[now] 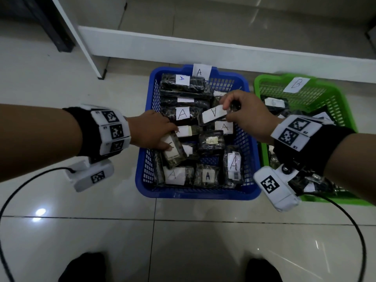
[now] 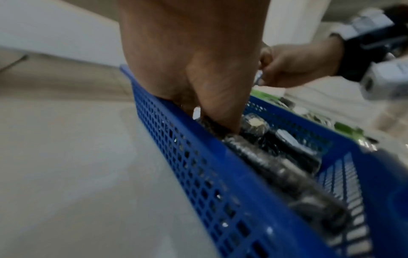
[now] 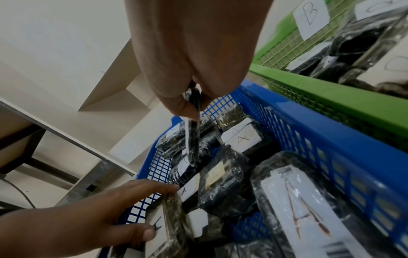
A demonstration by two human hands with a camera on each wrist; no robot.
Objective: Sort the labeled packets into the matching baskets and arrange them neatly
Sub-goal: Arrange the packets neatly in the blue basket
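Observation:
A blue basket [image 1: 195,193] tagged A [image 1: 200,72] is packed with several dark wrapped packets bearing white A labels. My left hand [image 1: 172,139] reaches in at its left side, thumb and fingers gripping a tilted packet [image 1: 175,155] that lies among the others. In the right wrist view the same left hand [image 3: 123,209] wraps that packet [image 3: 167,227]. My right hand [image 1: 226,112] pinches an A-labelled packet [image 1: 213,116] by one end above the basket's middle; it hangs edge-on [image 3: 193,139] from the right hand [image 3: 194,97]. A green basket [image 1: 333,200] tagged B [image 1: 296,84] stands to the right with several packets.
The baskets stand side by side on a glossy tiled floor. A white shelf base [image 1: 203,49] runs behind them, with an upright white panel [image 1: 81,41] at back left. Black cables [image 1: 20,192] trail from both wrists. My dark shoes [image 1: 85,267] are at the bottom edge.

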